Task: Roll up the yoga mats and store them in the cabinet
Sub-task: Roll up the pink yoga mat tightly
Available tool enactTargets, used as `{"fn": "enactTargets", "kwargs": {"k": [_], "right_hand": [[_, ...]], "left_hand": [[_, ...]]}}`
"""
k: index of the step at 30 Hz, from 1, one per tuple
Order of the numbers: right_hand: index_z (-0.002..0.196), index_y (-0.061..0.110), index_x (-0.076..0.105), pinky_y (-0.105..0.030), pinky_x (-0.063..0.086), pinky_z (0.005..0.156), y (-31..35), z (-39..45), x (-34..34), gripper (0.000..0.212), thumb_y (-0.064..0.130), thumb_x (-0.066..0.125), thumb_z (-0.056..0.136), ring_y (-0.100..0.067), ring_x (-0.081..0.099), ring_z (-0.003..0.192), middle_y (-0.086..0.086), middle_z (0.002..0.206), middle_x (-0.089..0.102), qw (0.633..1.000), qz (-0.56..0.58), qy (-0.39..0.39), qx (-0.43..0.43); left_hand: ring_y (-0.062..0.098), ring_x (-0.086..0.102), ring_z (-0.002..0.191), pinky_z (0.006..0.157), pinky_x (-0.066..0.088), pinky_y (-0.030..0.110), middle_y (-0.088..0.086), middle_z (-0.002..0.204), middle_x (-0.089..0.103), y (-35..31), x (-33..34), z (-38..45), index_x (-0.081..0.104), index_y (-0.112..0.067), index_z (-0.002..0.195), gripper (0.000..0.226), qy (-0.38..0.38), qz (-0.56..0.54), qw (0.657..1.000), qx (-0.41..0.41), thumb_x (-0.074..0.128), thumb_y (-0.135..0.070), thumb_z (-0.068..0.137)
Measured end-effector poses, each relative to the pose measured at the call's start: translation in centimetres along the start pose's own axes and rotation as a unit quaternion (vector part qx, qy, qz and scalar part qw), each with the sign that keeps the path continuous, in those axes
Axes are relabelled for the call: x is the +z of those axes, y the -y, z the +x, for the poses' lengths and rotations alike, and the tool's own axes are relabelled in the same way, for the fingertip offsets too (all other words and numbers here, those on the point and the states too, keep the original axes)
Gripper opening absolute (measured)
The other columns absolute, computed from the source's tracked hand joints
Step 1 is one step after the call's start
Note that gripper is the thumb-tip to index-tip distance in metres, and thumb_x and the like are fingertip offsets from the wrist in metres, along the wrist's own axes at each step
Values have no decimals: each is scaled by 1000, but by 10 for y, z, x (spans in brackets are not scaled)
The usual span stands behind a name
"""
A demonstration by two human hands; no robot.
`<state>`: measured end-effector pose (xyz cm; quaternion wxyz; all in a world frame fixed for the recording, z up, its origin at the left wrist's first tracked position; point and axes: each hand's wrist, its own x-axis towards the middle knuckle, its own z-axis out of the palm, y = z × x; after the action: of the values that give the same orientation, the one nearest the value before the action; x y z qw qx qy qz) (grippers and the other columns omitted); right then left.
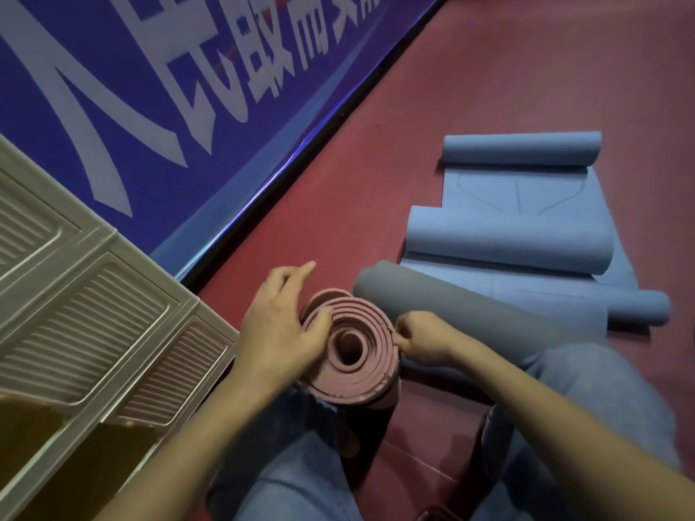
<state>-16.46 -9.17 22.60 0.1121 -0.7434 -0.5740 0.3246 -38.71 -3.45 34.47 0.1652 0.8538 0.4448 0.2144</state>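
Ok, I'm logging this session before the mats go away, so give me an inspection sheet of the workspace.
Surface: red floor, mats lying on it.
Job's things: pink mat rolled, end-on between the knees; grey mat rolled beside it; blue mats only partly rolled; cabinet at left.
Clutter: nothing seen.
Grippers: left hand rests on the pink roll's end, fingers spread; right hand pinches its outer edge.
Cables: nothing seen.
Surroundings: blue banner with white lettering along the wall.

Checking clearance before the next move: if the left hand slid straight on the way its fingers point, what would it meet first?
Probably bare red floor, then the blue banner at the wall. The left hand rests on the pink mat roll, fingers pointing up-right; depth is unclear.
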Motion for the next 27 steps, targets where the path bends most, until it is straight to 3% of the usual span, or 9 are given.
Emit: {"fn": "enactTargets", "kwargs": {"k": [3,5,7,10,14,16,20,24,27], "right_hand": [[75,10,58,-44,56,72,-4,0,3,41,45,39,77,-31,61,75,-6,78,66,1000,11,-1,10],[73,10,56,-43,55,70,-3,-4,1,38,44,41,81,-30,61,74,-4,74,64,1000,22,-2,11],[71,8,52,-43,53,68,5,-8,2,35,37,46,88,-30,60,72,-4,70,60,1000,30,-6,0],[72,6,53,-40,48,66,16,-12,7,36,31,47,96,-32,59,76,-7,76,61,999,32,-16,-15],[66,7,47,-34,33,59,17,-16,5,38,26,47,99,-22,46,66,-7,75,38,999,19,-8,-29],[61,13,41,-32,30,59,19,-17,7,41,26,47,100,-21,42,65,-6,74,28,999,6,-3,-39],[64,17,39,-34,34,63,19,-17,14,39,32,45,100,-27,47,72,0,71,47,999,4,1,-36],[76,9,54,-43,48,70,14,-24,11,35,34,45,98,-31,59,79,-10,83,64,999,21,7,-42],[84,7,57,-44,50,72,9,-25,13,31,33,45,96,-32,60,82,-11,89,67,998,22,7,-50]], "left_hand": [[4,69,81,81,58,39,-17,87,75,12,-13,14,78,-31,97,40,121,19,990,-69,64,-66,87],[5,68,67,72,57,41,-13,70,73,17,-20,12,78,-29,80,35,166,-32,981,-92,67,-61,89],[10,68,63,67,55,41,-8,63,71,19,-26,7,78,-27,73,35,143,23,986,-78,70,-58,88],[21,66,69,65,54,39,-3,64,69,16,-28,-1,75,-24,72,48,68,233,970,-33,62,-68,86],[4,65,64,66,53,31,-14,61,69,21,-38,-6,75,-30,70,37,137,140,978,-71,67,-62,88],[5,65,67,67,53,31,-11,65,69,21,-41,-7,72,-26,69,42,160,186,966,-75,64,-63,89],[22,67,90,73,52,38,-4,85,67,25,-38,-12,56,-24,78,52,157,333,929,-47,42,-72,93],[10,61,78,74,52,42,-14,81,62,45,-32,-20,52,-28,76,54,109,145,983,-12,25,-71,94],[-1,61,112,87,49,32,-19,120,64,50,-23,-19,50,-32,80,34,61,46,996,40,32,-54,100]]}}
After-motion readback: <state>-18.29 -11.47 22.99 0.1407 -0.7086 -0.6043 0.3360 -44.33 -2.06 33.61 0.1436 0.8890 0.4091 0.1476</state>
